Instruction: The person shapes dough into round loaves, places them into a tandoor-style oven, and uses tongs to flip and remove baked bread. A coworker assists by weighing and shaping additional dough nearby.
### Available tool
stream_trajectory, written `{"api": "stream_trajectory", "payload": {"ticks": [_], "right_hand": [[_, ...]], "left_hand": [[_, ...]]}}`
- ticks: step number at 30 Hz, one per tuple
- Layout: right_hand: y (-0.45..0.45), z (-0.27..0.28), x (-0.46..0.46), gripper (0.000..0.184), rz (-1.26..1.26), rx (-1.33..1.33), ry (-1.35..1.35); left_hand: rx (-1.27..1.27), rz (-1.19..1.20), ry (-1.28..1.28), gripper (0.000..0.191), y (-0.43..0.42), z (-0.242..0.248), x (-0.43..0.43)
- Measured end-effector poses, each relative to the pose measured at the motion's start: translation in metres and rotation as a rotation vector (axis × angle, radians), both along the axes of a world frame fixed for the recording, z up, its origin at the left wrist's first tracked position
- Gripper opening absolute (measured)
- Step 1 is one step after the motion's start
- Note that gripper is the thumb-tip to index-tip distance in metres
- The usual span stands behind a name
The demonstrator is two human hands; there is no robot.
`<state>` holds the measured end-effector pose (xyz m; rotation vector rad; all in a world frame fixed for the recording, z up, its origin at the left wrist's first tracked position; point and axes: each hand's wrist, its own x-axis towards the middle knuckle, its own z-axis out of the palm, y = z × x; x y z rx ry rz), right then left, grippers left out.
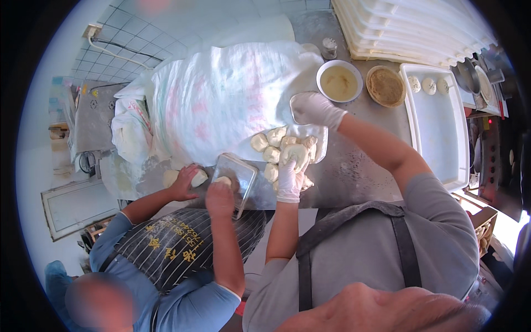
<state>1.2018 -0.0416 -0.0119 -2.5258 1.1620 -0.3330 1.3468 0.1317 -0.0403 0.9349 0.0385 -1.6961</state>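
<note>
My left hand (291, 178), in a thin whitish glove, holds a flattened piece of pale dough (295, 156) over several dough balls (271, 154). These lie bunched on the metal worktop and at a light tray (322, 145). Up and to the right, my gloved right hand (313, 108) is beside the white sheet (232, 95), just below a white bowl of yellowish liquid (339, 82). Its fingers are blurred against a pale rim, so whether they hold anything is unclear.
At left, a co-worker's bare hands (184, 182) are at dough pieces (199, 177) and a rectangular metal tray (251, 182). Right of the bowl stand a round dish of brown paste (385, 86) and a white bin (439, 124) with several seeded dough balls (429, 86). Stacked trays (410, 31) stand behind.
</note>
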Motion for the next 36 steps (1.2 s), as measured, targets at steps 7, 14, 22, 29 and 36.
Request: {"api": "stream_trajectory", "payload": {"ticks": [7, 14, 22, 29, 36], "right_hand": [[0.003, 0.018, -0.070, 0.018, -0.130, 0.044, -0.160], [0.016, 0.012, -0.060, 0.019, -0.297, 0.138, -0.141], [0.010, -0.005, -0.084, 0.027, -0.662, 0.364, -0.545], [0.018, 0.006, -0.088, 0.025, -0.647, 0.285, -0.666], [0.033, 0.037, -0.088, 0.021, -0.724, 0.630, -1.010]], "left_hand": [[-0.126, -0.009, 0.007, 0.048, -0.022, 0.005, -0.021], [-0.093, -0.014, 0.157, 0.043, -0.042, -0.025, -0.015], [0.000, 0.081, -0.079, 0.033, -0.055, -0.011, -0.020], [-0.086, 0.048, -0.105, 0.032, -0.068, -0.019, -0.020], [-0.102, 0.050, 0.012, 0.031, -0.080, -0.011, -0.027]]}}
